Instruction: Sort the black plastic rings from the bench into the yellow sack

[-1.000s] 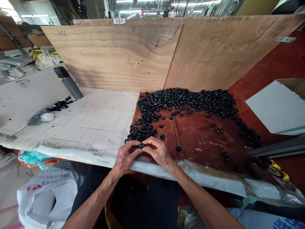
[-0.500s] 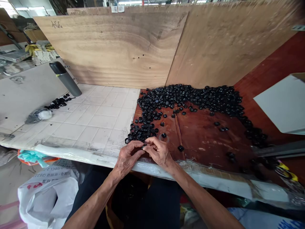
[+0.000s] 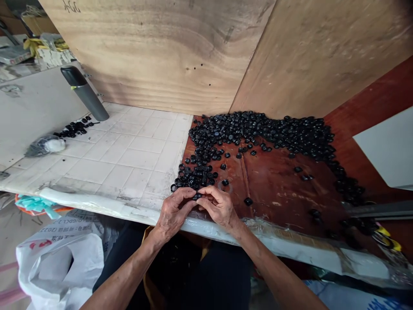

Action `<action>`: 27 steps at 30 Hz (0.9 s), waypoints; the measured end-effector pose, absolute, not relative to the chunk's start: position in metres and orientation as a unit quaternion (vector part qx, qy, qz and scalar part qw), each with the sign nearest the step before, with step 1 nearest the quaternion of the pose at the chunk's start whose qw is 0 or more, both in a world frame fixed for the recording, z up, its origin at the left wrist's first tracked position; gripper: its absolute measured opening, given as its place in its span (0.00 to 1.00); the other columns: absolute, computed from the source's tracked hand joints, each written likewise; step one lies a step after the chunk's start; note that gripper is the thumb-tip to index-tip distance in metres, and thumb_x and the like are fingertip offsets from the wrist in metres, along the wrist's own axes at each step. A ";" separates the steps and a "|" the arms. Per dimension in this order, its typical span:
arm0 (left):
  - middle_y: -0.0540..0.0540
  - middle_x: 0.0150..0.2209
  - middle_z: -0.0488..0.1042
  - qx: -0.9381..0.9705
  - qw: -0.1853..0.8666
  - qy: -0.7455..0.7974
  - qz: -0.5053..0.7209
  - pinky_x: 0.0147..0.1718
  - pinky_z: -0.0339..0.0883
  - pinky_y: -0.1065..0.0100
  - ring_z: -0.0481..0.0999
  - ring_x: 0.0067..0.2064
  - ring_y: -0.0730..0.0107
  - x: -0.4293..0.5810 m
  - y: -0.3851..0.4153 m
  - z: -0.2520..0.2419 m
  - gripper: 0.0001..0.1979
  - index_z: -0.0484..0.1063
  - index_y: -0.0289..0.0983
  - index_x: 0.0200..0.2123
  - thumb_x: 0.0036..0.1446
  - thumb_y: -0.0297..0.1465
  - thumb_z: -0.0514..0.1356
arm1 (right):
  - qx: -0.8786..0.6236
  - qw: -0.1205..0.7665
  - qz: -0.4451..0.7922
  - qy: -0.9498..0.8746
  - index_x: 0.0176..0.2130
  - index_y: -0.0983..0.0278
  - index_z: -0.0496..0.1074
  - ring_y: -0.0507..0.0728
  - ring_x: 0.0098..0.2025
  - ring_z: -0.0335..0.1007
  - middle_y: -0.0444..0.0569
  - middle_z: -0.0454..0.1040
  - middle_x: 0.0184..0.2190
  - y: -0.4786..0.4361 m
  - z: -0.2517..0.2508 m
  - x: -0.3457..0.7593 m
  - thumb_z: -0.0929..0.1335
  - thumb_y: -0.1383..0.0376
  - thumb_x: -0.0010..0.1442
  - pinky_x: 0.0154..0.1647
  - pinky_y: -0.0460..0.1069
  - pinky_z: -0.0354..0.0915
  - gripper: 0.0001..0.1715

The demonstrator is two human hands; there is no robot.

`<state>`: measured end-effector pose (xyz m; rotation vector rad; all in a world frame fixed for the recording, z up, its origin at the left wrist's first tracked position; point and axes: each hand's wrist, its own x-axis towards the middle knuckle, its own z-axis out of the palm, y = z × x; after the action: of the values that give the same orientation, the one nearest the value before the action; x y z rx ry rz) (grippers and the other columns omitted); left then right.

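Note:
Between my two hands, at the front edge of the bench, is a small black plastic part (image 3: 197, 196). My left hand (image 3: 176, 211) pinches it from the left with thumb and forefinger. From the other side my right hand (image 3: 217, 206) grips it, also with thumb and fingertips; its exact shape is partly covered by the fingers. Just beyond my fingertips lies a cluster of similar black parts and rings (image 3: 196, 174). This cluster joins a long heap of small black parts (image 3: 254, 125) along the back of the red-brown board (image 3: 274, 185).
A grey flask (image 3: 85, 94) stands at the left back, near loose black pieces (image 3: 75, 128) and a clear bag (image 3: 41, 146). Wooden panels (image 3: 155, 56) wall the back. A white box (image 3: 387, 146) is at right. A white sack (image 3: 61, 267) is below the bench.
The view has tilted down slightly, so bench items sit a little differently in it. My hands stay together at the edge, and more of the black part shows between my fingertips.

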<state>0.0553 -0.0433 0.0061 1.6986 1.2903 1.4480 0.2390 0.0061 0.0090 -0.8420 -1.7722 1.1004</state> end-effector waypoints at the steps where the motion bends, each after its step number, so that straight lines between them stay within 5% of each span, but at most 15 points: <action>1: 0.44 0.47 0.80 0.630 0.281 0.481 0.541 0.50 0.78 0.63 0.82 0.48 0.65 0.056 -0.043 0.007 0.09 0.78 0.40 0.47 0.64 0.30 0.65 | -0.338 0.431 0.447 -0.708 0.42 0.60 0.75 0.52 0.25 0.76 0.44 0.76 0.31 0.006 0.010 0.240 0.71 0.61 0.66 0.27 0.46 0.71 0.06; 9: 0.44 0.46 0.81 0.613 0.323 0.495 0.524 0.51 0.77 0.62 0.82 0.47 0.64 0.054 -0.043 0.012 0.08 0.79 0.39 0.46 0.64 0.32 0.66 | -0.278 0.462 0.359 -0.762 0.44 0.59 0.79 0.58 0.42 0.76 0.51 0.77 0.41 0.009 0.019 0.241 0.69 0.67 0.67 0.46 0.54 0.73 0.08; 17: 0.43 0.48 0.80 0.653 0.292 0.465 0.522 0.51 0.77 0.62 0.81 0.49 0.65 0.051 -0.045 0.007 0.09 0.78 0.40 0.48 0.65 0.30 0.64 | -0.319 0.441 0.349 -0.763 0.39 0.62 0.76 0.53 0.25 0.71 0.45 0.74 0.27 0.007 0.011 0.240 0.70 0.60 0.68 0.27 0.47 0.66 0.09; 23: 0.43 0.48 0.80 0.696 0.262 0.461 0.483 0.51 0.76 0.62 0.81 0.49 0.65 0.052 -0.045 0.015 0.08 0.78 0.40 0.47 0.66 0.28 0.63 | -0.328 0.409 0.300 -0.797 0.28 0.61 0.73 0.53 0.26 0.70 0.45 0.74 0.24 0.010 0.006 0.236 0.62 0.59 0.74 0.31 0.47 0.65 0.24; 27: 0.43 0.47 0.80 0.699 0.262 0.474 0.466 0.52 0.75 0.61 0.81 0.49 0.64 0.055 -0.045 0.020 0.07 0.78 0.40 0.46 0.67 0.30 0.62 | -0.329 0.401 0.301 -0.800 0.30 0.61 0.75 0.53 0.27 0.72 0.46 0.76 0.25 0.011 0.005 0.235 0.60 0.59 0.75 0.34 0.48 0.66 0.24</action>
<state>0.0547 -0.0449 0.0203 1.8925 1.2824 1.2614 0.2350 0.0110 0.0055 -0.8330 -2.0224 0.7601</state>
